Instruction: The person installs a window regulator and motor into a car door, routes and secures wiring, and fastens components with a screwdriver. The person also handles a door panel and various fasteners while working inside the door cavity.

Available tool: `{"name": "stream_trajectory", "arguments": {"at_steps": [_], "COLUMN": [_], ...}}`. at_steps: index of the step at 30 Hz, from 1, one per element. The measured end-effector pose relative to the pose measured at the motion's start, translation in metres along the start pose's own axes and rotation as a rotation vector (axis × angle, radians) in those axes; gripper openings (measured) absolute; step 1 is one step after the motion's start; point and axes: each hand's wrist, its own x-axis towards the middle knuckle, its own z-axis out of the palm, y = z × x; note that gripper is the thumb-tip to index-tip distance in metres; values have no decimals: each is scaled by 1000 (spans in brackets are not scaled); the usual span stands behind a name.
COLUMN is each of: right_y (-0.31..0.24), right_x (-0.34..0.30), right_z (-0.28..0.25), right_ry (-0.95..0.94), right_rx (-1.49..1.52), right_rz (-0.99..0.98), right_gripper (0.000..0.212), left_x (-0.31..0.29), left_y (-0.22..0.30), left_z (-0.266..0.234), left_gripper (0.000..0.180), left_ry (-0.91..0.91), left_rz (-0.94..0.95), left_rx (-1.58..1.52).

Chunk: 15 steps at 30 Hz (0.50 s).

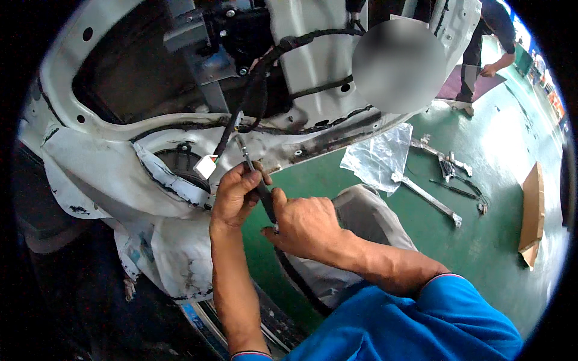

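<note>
My right hand (307, 225) is wrapped round the dark grip of a slim screwdriver-like tool (265, 200). My left hand (235, 195) pinches the same tool nearer its metal shaft, fingers closed. The shaft points up at the lower edge of a stripped white car door (295, 141); whether its tip touches anything there I cannot tell. Just left of the shaft hangs a black taped wiring harness (247, 90), ending in a white plug connector (206, 166). Behind the connector, a round black speaker (180, 161) sits in the door, partly covered by a peeled-back, pale liner sheet (108, 174).
On the green floor to the right lie a clear plastic bag (378, 157), a metal window regulator (430, 201) with cables, and a folded cardboard piece (531, 210). Farther off, another person (497, 36) stands by a purple sheet (475, 84). My grey-trousered knee (373, 216) is below the door.
</note>
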Motion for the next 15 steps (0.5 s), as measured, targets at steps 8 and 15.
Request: {"name": "stream_trajectory", "arguments": {"at_steps": [8,15], "right_y": [-12,54], "right_x": [7,-12], "right_z": [38,-15], "right_ry": [-275,-473], "right_rx": [1587,88], "right_rz": [15,-310], "right_gripper": [54,42], "left_x": [-11,-16], "left_y": [1,1], "left_z": [-1,1], "left_gripper": [38,41], "left_ry": [-32,-29], "left_rz": [5,70], "left_rx": [-72,-219]}}
